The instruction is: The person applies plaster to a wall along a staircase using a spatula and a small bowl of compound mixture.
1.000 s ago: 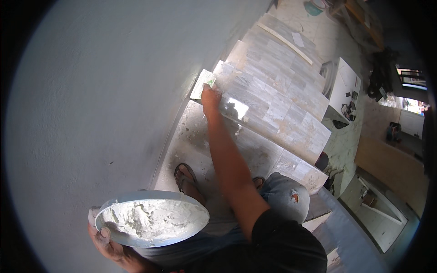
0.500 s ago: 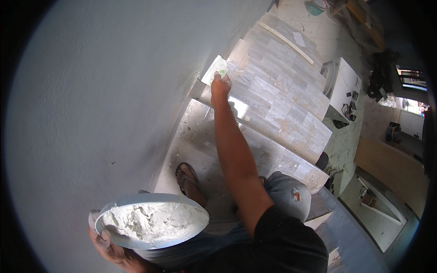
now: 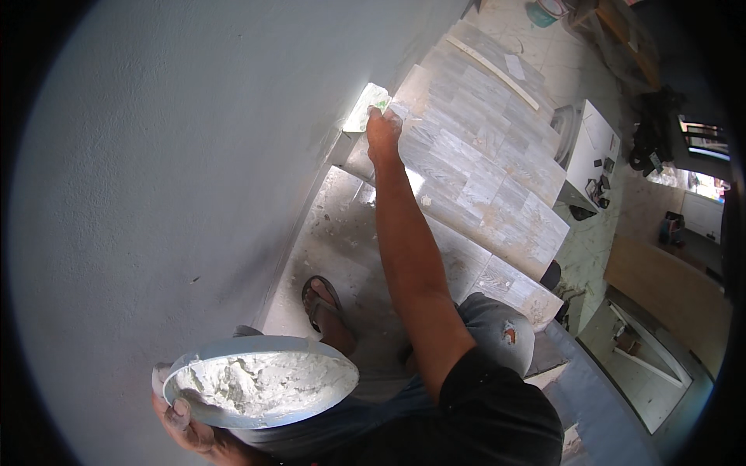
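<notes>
My left hand [image 3: 185, 421] grips the rim of a pale blue bowl [image 3: 315, 346], low at the left near my body. Thick white paste [image 3: 260, 382] fills much of the bowl, its surface lumpy and scooped. My right arm stretches far ahead, and my right hand [image 3: 383, 132] is closed on a flat, whitish putty spreader [image 3: 365, 107] with a green mark. The spreader lies against the foot of the grey wall [image 3: 179, 155], where it meets the stair edge. Its working edge is too far off to make out.
Wood-patterned grey stair treads [image 3: 474, 167] run down ahead and to the right, dusty with debris. A thin pale strip [image 3: 493, 70] lies across a lower tread. A white cabinet [image 3: 594, 151] with small items stands at the right. My sandalled foot [image 3: 322, 301] is beside the wall.
My right hand and the spreader have shifted slightly up and along the wall's foot. The left hand still holds the bowl, almost in the same place.
</notes>
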The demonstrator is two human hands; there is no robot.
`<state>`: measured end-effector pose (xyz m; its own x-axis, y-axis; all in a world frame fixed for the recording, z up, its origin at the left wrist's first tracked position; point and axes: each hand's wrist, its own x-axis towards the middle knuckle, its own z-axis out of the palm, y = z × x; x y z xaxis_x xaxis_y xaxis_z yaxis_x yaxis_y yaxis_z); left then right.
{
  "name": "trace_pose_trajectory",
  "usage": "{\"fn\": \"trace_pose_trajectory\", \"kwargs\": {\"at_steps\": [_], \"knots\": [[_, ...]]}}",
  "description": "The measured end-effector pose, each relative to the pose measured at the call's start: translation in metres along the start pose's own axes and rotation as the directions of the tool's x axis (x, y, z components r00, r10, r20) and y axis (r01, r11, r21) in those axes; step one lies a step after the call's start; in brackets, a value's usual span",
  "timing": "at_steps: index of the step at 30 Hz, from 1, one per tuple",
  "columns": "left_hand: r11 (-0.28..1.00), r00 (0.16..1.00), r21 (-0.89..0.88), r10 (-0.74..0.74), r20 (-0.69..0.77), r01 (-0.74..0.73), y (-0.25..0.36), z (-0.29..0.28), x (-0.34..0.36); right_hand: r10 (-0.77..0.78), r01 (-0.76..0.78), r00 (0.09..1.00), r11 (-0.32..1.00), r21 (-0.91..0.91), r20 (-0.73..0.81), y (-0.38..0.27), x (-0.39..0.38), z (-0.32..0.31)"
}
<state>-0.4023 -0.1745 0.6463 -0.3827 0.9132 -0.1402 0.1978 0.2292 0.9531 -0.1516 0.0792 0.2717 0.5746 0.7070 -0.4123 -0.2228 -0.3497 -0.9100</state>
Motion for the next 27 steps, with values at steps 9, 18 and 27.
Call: {"fn": "trace_pose_trajectory", "kwargs": {"at_steps": [9,18,27], "knots": [[1.0,1.0,-0.007,-0.019,-0.002,0.019,-0.002,0.006,0.003,-0.044,0.045,0.999,0.997,-0.069,0.01,-0.003,0.006,-0.002],[1.0,1.0,-0.015,-0.004,-0.015,0.004,-0.001,0.011,0.006,-0.055,0.054,0.998,0.992,-0.112,-0.014,0.044,0.029,-0.012],[0.998,0.999,0.025,-0.052,0.013,0.051,-0.003,-0.011,0.003,-0.023,0.025,0.999,0.999,-0.039,0.037,0.025,0.013,-0.002]]}}
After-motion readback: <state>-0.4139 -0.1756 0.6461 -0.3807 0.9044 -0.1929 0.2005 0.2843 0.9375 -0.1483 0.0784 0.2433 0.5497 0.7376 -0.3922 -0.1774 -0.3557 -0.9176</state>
